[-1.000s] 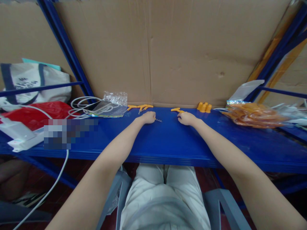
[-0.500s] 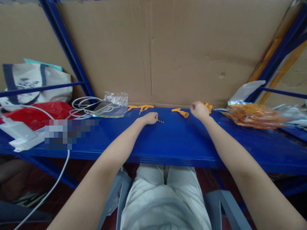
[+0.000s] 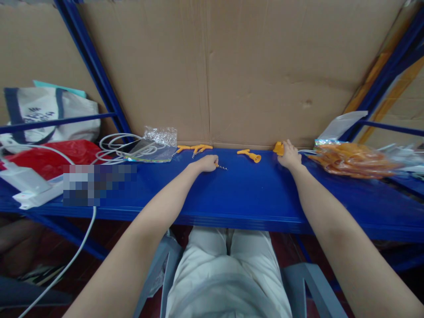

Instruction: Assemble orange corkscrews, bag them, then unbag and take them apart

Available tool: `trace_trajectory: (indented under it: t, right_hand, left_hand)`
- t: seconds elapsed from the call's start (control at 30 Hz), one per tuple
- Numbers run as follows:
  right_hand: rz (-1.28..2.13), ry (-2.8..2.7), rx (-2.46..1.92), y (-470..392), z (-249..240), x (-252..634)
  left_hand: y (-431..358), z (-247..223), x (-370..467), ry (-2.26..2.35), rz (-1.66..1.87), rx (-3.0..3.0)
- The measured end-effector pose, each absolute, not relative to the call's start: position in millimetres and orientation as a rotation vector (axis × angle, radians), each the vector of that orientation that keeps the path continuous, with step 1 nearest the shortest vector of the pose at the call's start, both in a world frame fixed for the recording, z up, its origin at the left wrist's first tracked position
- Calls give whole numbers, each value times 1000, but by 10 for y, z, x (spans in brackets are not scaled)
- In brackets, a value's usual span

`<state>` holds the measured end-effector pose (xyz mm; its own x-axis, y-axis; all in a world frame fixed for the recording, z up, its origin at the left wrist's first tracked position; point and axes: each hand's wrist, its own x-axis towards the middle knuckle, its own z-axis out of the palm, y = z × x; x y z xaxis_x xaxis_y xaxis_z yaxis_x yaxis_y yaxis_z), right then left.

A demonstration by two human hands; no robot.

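Head | mid-frame: left hand (image 3: 209, 163), closed, holds corkscrew (image 3: 217, 165), apparently leaving spiral (image 3: 223, 167) free | right hand (image 3: 289, 156) rests at yellow cups (image 3: 278, 149), grip unclear

We wear pale, off-white trousers (image 3: 210, 240), creased at the lap, with light greyish cloth (image 3: 228, 291) curving in soft folds across the waist; our forearms (image 3: 159, 207) are bare.

No word, brand or number can be read with certainty. At the far left, the white bag (image 3: 46, 104) bears dark lettering (image 3: 35, 114) between its navy straps (image 3: 60, 104), just above the blue rail (image 3: 66, 121); it is too blurred to make out.
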<state>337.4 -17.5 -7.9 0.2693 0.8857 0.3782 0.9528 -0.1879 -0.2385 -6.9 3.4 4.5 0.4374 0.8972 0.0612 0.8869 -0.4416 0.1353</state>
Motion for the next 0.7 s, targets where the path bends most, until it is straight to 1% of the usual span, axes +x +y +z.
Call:
trace_trajectory:
  t: [0.07,0.2,0.4,0.7]
  right_hand:
    - [-207,-1704,-2157,-150,-72,3354]
    - [-71,-1749,-2273,-124,-73,3337]
    - [-235,-1703,-2118,-77,-132,3413]
    - [-193,-1779,-2189,10,-137,3407]
  left_hand:
    - [27,48,-70,1593,194,2603]
    - [26,45,-69,1582,193,2617]
    - [33,34,-64,1589,200,2626]
    - [38,38,-78,1559,199,2628]
